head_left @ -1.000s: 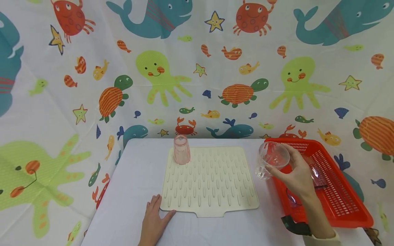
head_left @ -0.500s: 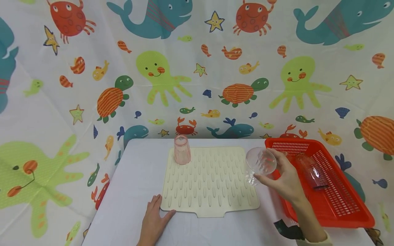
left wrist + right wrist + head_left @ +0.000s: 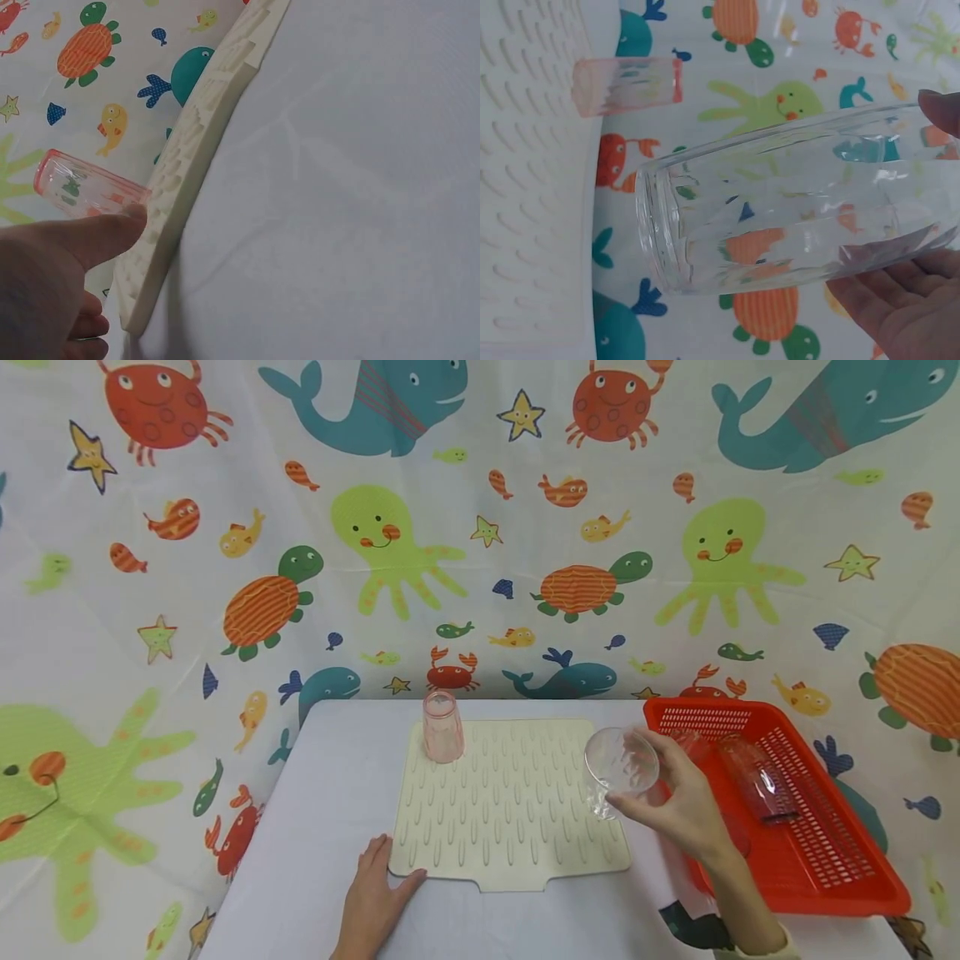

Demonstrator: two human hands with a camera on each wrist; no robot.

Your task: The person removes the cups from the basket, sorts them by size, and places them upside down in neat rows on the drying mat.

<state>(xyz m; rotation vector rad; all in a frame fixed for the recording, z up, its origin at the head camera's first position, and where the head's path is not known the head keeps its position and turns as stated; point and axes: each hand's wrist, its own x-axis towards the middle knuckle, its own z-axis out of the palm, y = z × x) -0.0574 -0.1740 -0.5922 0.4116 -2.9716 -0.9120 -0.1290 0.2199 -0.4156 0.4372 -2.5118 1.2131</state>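
My right hand [image 3: 678, 806] grips a clear drinking glass [image 3: 618, 768] near its rim, thumb on one side and fingers on the other. The glass hangs mouth up over the right edge of a cream drying mat [image 3: 510, 793]. In the right wrist view the thick base of the clear glass [image 3: 660, 225] points toward the mat, apart from it. A pink glass [image 3: 444, 731] stands narrow end up at the mat's back left corner. My left hand [image 3: 373, 897] rests at the mat's front left corner, with its thumb [image 3: 112, 234] along the edge and nothing held.
A red plastic basket [image 3: 832, 760] stands on the right of the white-covered table [image 3: 322, 793]. Inside lie a clear glass with a dark rim [image 3: 761, 777] and other reddish, see-through pieces. A sea-animal printed curtain [image 3: 495, 635] rises behind and to the sides.
My right hand has carried the clear glass leftward, from beside the basket to over the mat's right edge. My left hand and the pink glass have stayed in place.
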